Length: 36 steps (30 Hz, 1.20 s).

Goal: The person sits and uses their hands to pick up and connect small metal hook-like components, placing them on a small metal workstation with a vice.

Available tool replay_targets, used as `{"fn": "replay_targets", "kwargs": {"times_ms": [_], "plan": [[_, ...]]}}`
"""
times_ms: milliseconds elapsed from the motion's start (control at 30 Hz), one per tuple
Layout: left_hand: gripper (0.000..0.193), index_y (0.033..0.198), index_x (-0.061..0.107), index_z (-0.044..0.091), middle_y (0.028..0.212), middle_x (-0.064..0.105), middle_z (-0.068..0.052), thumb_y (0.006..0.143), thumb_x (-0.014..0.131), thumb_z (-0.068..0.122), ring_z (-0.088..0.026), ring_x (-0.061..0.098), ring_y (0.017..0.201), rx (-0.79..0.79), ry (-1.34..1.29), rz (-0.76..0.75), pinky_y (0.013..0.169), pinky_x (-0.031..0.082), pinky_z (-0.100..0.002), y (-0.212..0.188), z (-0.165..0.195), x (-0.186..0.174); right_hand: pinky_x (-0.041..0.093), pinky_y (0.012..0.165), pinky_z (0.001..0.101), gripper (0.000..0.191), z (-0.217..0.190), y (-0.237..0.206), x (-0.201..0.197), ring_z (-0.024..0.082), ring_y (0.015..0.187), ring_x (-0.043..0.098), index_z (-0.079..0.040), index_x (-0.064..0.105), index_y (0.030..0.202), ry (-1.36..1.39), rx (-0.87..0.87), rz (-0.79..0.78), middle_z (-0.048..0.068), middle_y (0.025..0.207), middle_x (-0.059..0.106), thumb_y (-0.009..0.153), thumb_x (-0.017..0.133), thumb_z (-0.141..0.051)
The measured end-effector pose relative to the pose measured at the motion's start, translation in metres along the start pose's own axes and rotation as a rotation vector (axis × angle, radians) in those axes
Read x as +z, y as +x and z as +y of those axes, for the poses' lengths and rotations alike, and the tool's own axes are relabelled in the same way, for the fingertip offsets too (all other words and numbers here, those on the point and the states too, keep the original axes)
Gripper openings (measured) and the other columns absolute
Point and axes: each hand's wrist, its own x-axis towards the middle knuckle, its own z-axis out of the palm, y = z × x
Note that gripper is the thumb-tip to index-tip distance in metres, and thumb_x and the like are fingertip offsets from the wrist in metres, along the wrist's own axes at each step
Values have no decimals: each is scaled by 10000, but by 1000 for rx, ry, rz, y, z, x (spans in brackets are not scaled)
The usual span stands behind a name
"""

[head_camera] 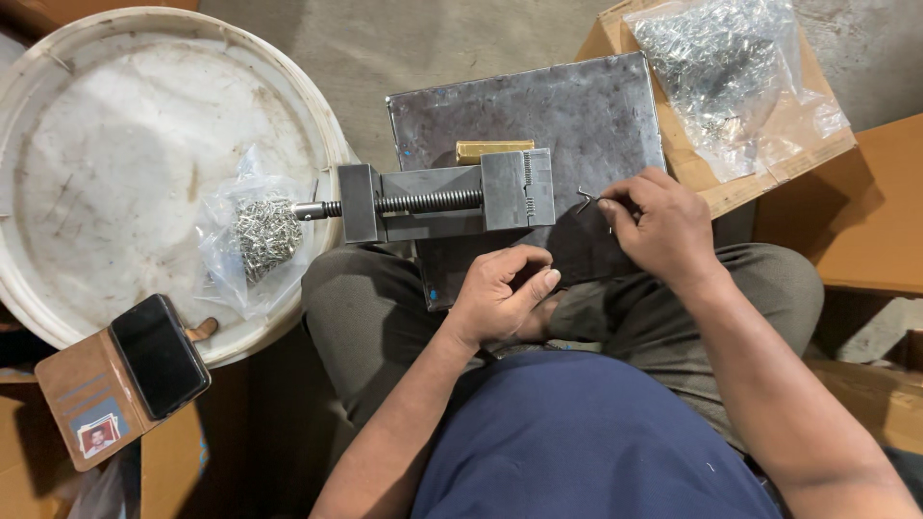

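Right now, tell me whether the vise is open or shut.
Open. The vise lies on the metal plate with a wide gap between its blocks, the bare screw spanning it, nothing clamped there.

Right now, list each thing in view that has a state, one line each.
Vise: lying flat on the metal plate, screw exposed.
Bent wire piece: pinched in the right hand.
Left hand: loosely curled, contents hidden.
Small bag of metal pieces: open, on white lid.
Large bag: on cardboard box.
Phone wallet case: open, screen dark.
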Motion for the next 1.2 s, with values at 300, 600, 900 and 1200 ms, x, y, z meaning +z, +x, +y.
{"fn": "replay_targets", "kwargs": {"times_ms": [300, 600, 900, 1200], "plan": [[276, 1089, 705, 15, 937, 741, -112, 962, 741, 258, -180, 714, 790, 33, -21, 29, 726, 567, -294, -1, 1, 0, 477, 646, 299, 162, 17, -8, 11, 145, 728, 600, -47, 679, 1044, 618, 281, -101, 10, 862, 653, 993, 713, -197], [345, 1201, 675, 21, 1029, 744, -127, 982, 730, 282, -239, 739, 927, 101, -15, 34, 831, 585, -329, -4, 2, 2, 433, 558, 233, 137, -12, -45, 26, 94, 668, 532, -31, 602, 995, 1745, 712, -439, 38, 841, 614, 1027, 649, -155], [159, 1062, 688, 45, 930, 717, -116, 961, 709, 167, -276, 703, 846, 108, 80, 20, 744, 553, -348, -8, 4, 1, 420, 523, 208, 126, -19, -57, 46, 72, 604, 557, -74, 651, 1047, 1548, 702, -352, 44, 831, 701, 996, 694, -181], [49, 978, 638, 40, 840, 681, -111, 962, 664, 78, -281, 689, 748, 58, 20, -6, 661, 531, -360, -7, 3, -3, 518, 754, 257, 125, -33, -48, 27, 135, 840, 633, -15, 672, 1053, 684, 54, -174, 42, 940, 680, 1005, 704, -126]]}}
